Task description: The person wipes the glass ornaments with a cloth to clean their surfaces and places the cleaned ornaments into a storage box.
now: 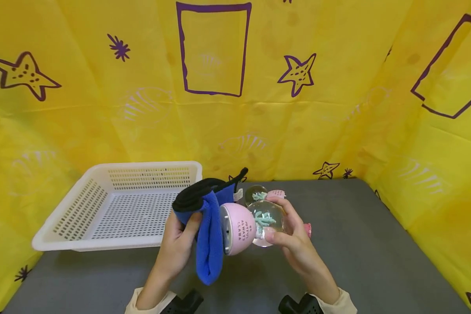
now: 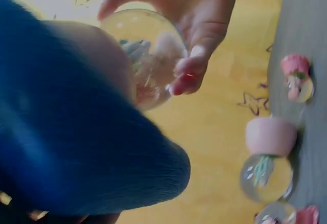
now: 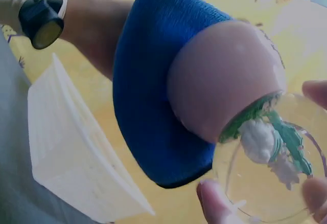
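A snow globe with a pink base (image 1: 241,229) and green cactus figures in its clear ball is held sideways above the table. My right hand (image 1: 300,246) grips the ball, thumb and fingers on opposite sides of the glass. My left hand (image 1: 176,244) pinches a folded blue cloth (image 1: 209,244) with a black edge. The cloth lies against the bottom of the pink base. From the right wrist view, a white llama-like figure (image 3: 258,141) shows inside the ball (image 3: 240,183). The cloth hides most of my left hand in both wrist views.
A white perforated plastic basket (image 1: 63,222) stands at the left on the dark grey table (image 1: 357,261). Behind my right hand lie more snow globes, one with a pink base (image 1: 276,193) and one with a red-pink base (image 1: 308,229). Yellow patterned fabric (image 1: 149,131) walls the table.
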Action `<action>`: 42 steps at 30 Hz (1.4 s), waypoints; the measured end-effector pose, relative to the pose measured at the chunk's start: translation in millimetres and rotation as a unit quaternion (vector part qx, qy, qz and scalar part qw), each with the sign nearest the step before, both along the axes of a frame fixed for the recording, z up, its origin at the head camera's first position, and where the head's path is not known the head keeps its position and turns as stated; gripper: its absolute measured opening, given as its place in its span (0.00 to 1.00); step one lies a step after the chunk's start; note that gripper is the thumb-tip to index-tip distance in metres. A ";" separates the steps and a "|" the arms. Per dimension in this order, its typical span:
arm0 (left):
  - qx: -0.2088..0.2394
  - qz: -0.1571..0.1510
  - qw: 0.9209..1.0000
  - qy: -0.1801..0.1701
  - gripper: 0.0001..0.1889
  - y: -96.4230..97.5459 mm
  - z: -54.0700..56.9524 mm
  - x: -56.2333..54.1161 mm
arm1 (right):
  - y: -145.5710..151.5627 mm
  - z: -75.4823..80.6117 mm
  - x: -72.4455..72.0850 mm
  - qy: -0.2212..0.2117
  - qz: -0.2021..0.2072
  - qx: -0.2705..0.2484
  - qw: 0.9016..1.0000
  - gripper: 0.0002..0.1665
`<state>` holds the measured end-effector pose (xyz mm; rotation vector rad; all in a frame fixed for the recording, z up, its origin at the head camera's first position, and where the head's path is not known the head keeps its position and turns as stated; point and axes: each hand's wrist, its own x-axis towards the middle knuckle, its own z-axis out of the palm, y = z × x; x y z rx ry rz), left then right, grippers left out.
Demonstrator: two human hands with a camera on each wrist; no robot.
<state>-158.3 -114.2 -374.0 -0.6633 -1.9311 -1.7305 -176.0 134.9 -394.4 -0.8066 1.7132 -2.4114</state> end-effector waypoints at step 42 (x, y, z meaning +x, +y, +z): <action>-0.123 -0.018 0.992 0.001 0.23 -3.3 8.8 6.2 | 4.9 0.2 0.2 0.110 -0.045 0.114 0.986 0.49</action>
